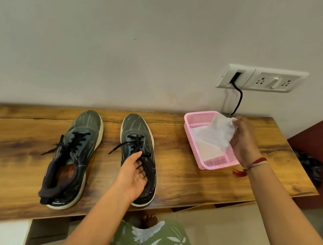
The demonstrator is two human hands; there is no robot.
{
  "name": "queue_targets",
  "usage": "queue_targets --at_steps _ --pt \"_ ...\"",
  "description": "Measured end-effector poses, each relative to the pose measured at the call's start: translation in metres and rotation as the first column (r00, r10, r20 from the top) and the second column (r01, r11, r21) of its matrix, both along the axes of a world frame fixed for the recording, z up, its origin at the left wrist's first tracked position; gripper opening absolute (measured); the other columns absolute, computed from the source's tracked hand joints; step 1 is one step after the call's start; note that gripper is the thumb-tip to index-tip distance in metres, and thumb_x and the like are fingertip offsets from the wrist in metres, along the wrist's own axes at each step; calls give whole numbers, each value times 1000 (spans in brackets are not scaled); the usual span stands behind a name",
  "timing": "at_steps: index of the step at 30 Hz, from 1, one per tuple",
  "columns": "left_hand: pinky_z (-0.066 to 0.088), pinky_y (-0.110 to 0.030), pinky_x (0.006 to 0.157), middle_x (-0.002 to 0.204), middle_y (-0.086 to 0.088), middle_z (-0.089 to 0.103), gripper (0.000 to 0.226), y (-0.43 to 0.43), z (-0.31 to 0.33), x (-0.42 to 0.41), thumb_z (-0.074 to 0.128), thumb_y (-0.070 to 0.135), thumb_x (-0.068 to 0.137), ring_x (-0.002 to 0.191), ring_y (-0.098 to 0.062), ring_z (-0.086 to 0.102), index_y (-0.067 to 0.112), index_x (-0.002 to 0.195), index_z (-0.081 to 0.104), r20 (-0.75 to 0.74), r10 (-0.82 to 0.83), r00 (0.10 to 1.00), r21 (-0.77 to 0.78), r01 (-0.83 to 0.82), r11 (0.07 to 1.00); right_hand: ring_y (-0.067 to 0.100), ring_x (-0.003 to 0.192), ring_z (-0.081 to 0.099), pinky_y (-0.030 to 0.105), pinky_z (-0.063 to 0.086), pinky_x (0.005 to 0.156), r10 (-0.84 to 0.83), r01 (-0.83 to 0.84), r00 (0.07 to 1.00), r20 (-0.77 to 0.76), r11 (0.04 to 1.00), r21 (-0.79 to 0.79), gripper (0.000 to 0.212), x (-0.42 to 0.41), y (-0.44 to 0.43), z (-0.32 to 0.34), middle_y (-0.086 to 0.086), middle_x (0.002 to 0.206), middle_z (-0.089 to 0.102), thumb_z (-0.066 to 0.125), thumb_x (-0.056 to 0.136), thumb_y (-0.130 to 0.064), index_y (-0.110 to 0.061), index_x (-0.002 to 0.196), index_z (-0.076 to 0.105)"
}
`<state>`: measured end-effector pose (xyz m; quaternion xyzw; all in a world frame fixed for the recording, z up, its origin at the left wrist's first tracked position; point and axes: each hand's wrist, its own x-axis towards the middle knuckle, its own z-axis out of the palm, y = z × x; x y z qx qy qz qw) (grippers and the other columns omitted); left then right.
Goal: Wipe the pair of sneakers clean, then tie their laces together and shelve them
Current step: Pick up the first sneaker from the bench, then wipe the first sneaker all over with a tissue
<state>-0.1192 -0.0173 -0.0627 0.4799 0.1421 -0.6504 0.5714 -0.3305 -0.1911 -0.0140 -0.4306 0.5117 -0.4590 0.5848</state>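
A plain grey wall (126, 37) and a wood-grain bench top (13, 145) set the scene. A switch plate (262, 79) sits at 1 o'clock on the wall, with a black cable (239, 97) dropping behind the bench.

Both sneakers stand upright on the bench, toes to the wall at 12 o'clock. The centre sneaker (136, 137) has its partner, the left-side sneaker (76, 153), at its 9 o'clock; the two are near but apart.

Each has a dark grey-green streaked upper, an off-white sole rim and black laces (73, 142) lying loose and untied. A dark fabric piece, poss. a sock, hangs from the left-side shoe's mouth.

The person's left hand (133, 176) grips the centre sneaker at the collar. The fingers are tucked into the opening and the thumb is laid along the tongue by the laces.

The right hand (243, 141), a red thread at the wrist, pinches a bunched white cloth (217, 132) in its fingertips. That cloth hangs over the far corner of a pink mesh basket (214, 161) at 2 o'clock. A second pale sheet lies flat in the basket.

Handling, as judged: the shoes look light, w/ soft, yielding uppers and firm soles. The collar or heel should be the sure hold for wiping, since a grip on the toe would likely cover the area to clean. The cloth looks limp and v. light, and whether it is damp can't be told. The thin laces may snag.
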Motion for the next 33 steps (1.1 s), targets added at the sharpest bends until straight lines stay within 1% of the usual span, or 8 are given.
queue_targets --at_steps 6,11,14,17,23,27,29,33 --pt "42 -33 93 112 -7 60 38 -15 14 -16 61 30 91 98 -20 56 9 122 54 -11 126 992 0 -126 992 27 92 67 38 58 70 -38 -189 770 637 940 285 30 29 85 18 7 100 69 42 84 -22 -11 102 63" --pt "44 -34 81 111 -7 63 44 -1 15 -4 61 43 88 102 -22 57 13 119 56 17 115 993 -7 -115 993 30 103 65 46 57 74 -251 -152 579 776 902 405 38 49 142 -3 11 119 65 58 75 -20 -10 111 68" --pt "45 -39 93 119 -11 65 51 25 6 11 57 45 88 114 -28 57 12 127 57 0 63 998 -58 -63 996 26 93 69 34 58 59 -378 -158 443 813 859 486 39 56 170 -13 11 113 68 58 86 -32 -9 117 60" --pt "39 -44 104 119 -14 66 52 51 -4 26 55 45 87 117 -31 56 11 126 58 -75 -14 997 -113 6 994 26 104 65 33 58 63 -378 -227 329 866 858 461 73 66 188 -22 11 120 64 88 58 -18 -7 124 58" --pt "43 -41 100 120 -16 65 45 74 -11 40 60 29 80 113 -29 59 7 119 63 -87 -102 991 -181 85 980 25 93 69 35 59 67 -325 -223 564 759 825 519 98 86 203 -29 20 108 67 93 19 6 -5 112 62" --pt "41 -43 105 126 -19 61 51 81 -20 46 63 15 79 117 -30 58 0 128 56 -96 -106 990 -193 86 977 28 105 63 43 54 82 -327 -247 581 746 802 544 89 100 208 -33 21 115 65 92 21 9 -5 106 70" --pt "39 -43 107 128 -20 60 54 83 -24 49 63 14 78 119 -30 56 -1 130 54 -105 -81 991 -202 58 978 34 117 56 53 47 93 -323 -287 585 744 775 563 98 108 209 -32 20 123 60 92 28 8 -8 120 63" --pt "47 -38 96 120 -16 65 46 85 -27 52 58 27 88 109 -25 63 3 126 58 -131 -49 990 -168 27 985 43 115 53 62 43 85 -332 -323 580 744 744 585 102 121 212 -22 25 120 60 91 27 8 -2 123 55"
